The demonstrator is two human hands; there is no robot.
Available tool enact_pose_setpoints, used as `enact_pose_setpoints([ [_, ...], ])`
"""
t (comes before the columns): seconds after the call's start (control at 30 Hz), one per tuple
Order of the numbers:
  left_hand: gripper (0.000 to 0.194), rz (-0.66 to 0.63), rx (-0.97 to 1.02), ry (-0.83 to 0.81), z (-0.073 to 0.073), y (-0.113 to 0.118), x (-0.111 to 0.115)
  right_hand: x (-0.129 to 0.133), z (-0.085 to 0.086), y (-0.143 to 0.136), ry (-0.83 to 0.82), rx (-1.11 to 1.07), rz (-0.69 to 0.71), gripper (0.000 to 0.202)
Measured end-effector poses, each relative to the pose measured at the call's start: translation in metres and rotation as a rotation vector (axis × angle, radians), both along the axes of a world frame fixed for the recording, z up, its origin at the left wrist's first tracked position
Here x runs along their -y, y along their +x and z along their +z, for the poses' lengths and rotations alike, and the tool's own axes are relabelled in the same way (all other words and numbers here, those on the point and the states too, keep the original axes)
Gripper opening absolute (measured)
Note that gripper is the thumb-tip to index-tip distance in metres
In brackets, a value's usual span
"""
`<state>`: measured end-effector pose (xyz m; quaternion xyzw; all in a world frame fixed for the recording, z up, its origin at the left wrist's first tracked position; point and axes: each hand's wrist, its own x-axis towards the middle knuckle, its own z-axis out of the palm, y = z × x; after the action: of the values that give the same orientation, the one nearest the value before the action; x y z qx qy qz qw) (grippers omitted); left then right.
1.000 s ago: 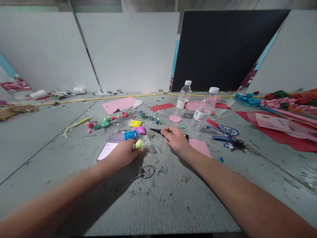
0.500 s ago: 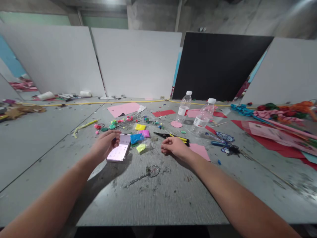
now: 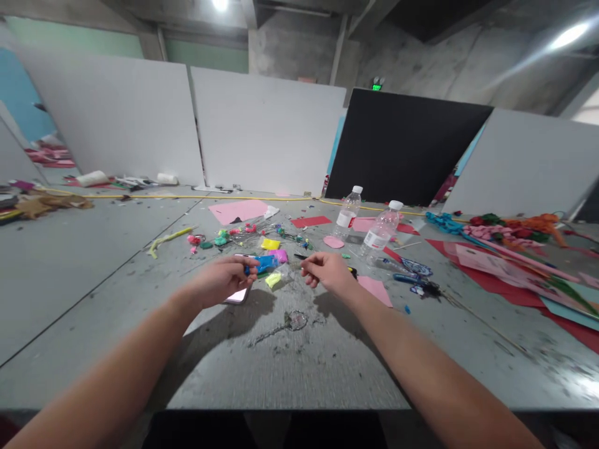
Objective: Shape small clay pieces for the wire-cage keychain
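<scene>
My left hand [image 3: 224, 282] is over the phone [image 3: 239, 295], covering most of it, with its fingers curled together beside the blue packet [image 3: 266, 263]; what they hold, if anything, is too small to tell. My right hand [image 3: 324, 272] has its thumb and fingers pinched above the pliers, whose black tip [image 3: 300, 256] shows past the fingers. Anything in that pinch cannot be made out. Between and below the hands lies a twisted wire loop [image 3: 296, 320] with a stem. Yellow [image 3: 270, 244], pink [image 3: 279, 255] and lime [image 3: 273, 280] packets lie between the hands.
Two clear bottles [image 3: 347, 215] [image 3: 381, 234] stand behind my right hand. Pink paper [image 3: 374, 290] lies beside my right wrist. Blue-handled pliers [image 3: 406, 278] and red sheets [image 3: 496, 284] are at the right. Beads and wires [image 3: 248, 232] lie farther back.
My left hand has moved right, toward the blue packet, and now covers more of the phone. My right hand stays pinched over the pliers. The camera view has tilted up.
</scene>
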<state>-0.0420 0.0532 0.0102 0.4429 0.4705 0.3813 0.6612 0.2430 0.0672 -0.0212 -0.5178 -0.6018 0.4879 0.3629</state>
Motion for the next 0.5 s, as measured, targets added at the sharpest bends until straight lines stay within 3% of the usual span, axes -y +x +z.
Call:
enact_pose_setpoints([
  [0.2,0.038,-0.14,-0.041,-0.009,-0.005,0.014,0.005,0.014,0.002,-0.038,0.155,-0.019,0.088,0.03],
  [0.5,0.038,-0.204,-0.146,0.119,-0.026,0.037,0.012,0.036,-0.003,-0.037,0.378,-0.008,0.276,0.014],
])
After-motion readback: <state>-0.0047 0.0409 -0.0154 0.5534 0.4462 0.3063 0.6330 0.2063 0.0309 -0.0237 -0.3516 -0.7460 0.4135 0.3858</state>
